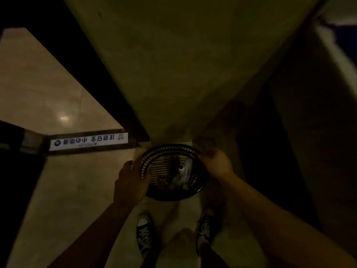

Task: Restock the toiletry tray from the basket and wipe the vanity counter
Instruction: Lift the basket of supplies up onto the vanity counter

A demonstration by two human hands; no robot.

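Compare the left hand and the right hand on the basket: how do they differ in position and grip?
The left hand lies against the nearer left side of the black slatted basket, fingers spread along its wall; the right hand holds the farther right rim, fingers curled over it. The left hand sits lower in the picture than the right hand. Both are bare and touch the basket.

Dim tiled floor (63, 190) underfoot

A white strip sign (87, 142) with printed characters lies along a dark threshold; two dark lace-up sneakers (144, 235) stand below.
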